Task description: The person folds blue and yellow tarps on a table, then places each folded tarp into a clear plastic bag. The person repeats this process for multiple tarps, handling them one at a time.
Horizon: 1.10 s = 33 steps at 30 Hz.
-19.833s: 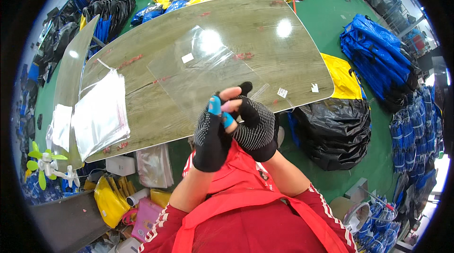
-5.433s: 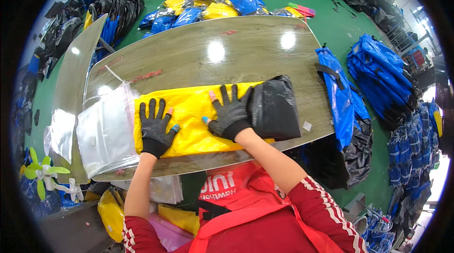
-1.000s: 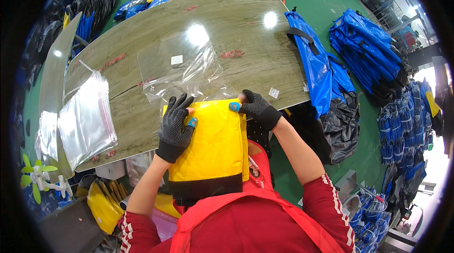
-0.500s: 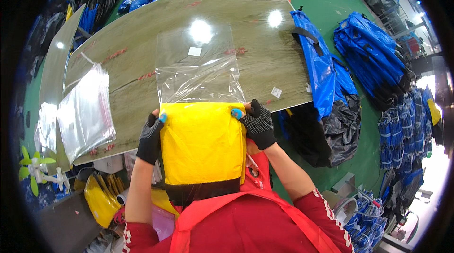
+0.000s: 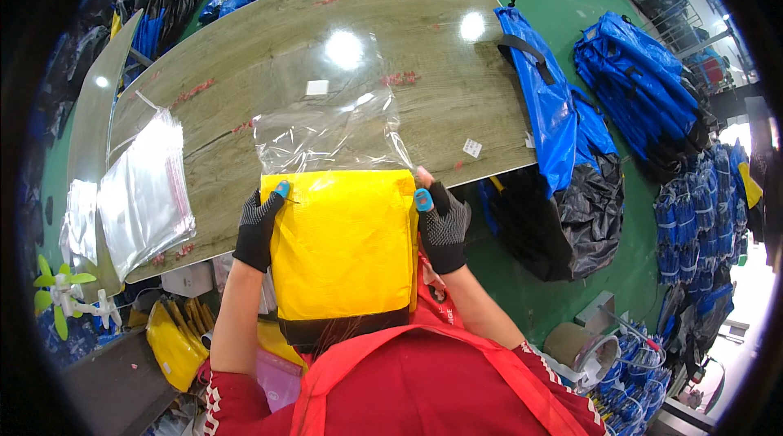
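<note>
A folded yellow bag [image 5: 342, 248] with a black band along its near end lies between my hands, its far edge at the table's near edge. A clear plastic bag [image 5: 318, 138], creased near its mouth and bearing a white label, extends from that far edge over the table. My left hand [image 5: 263, 225], in a black dotted glove with bare fingertips and blue on the thumb, is closed on the yellow bag's far left corner. My right hand [image 5: 444, 224], gloved alike, is at the far right corner, thumb and fingers closing on the clear bag's edge; part of the grip is hidden.
A stack of clear plastic bags [image 5: 147, 199] lies on the table's [image 5: 457, 93] left end. Blue bags [image 5: 538, 101] with black straps hang over its right edge. More blue bags [image 5: 632, 93] stand on the green floor. A small green fan [image 5: 61, 293] is at lower left.
The yellow bag has shifted slightly left and away from me. The clear bag has moved left and wrinkled more. My right thumb has slid off the yellow bag's corner to its right side.
</note>
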{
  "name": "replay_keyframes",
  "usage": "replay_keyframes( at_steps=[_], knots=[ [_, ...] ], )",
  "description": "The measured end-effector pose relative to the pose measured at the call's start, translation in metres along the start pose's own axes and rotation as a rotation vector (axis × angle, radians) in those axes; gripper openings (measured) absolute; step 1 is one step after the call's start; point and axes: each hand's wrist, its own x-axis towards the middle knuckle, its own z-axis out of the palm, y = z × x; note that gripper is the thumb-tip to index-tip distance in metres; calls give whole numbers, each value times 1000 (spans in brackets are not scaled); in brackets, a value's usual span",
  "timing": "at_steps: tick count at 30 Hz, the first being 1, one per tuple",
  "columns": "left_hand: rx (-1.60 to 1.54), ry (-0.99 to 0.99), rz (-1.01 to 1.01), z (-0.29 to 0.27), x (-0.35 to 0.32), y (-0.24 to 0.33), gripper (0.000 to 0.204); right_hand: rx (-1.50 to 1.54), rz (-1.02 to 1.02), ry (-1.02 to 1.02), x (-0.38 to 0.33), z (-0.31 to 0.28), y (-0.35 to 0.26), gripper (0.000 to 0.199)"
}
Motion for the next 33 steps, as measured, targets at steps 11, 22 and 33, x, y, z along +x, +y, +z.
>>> replay_keyframes(
  at_steps=[11, 22, 33],
  knots=[
    [-36, 27, 31, 18, -5, -14, 33, 373, 373, 158, 15, 21, 12, 14],
    [470, 123, 485, 28, -1, -2, 43, 37, 266, 241, -17, 12, 22, 22],
    [1402, -377, 1103, 118, -3, 1, 38, 227, 191, 201, 6, 6, 19, 13]
  ],
)
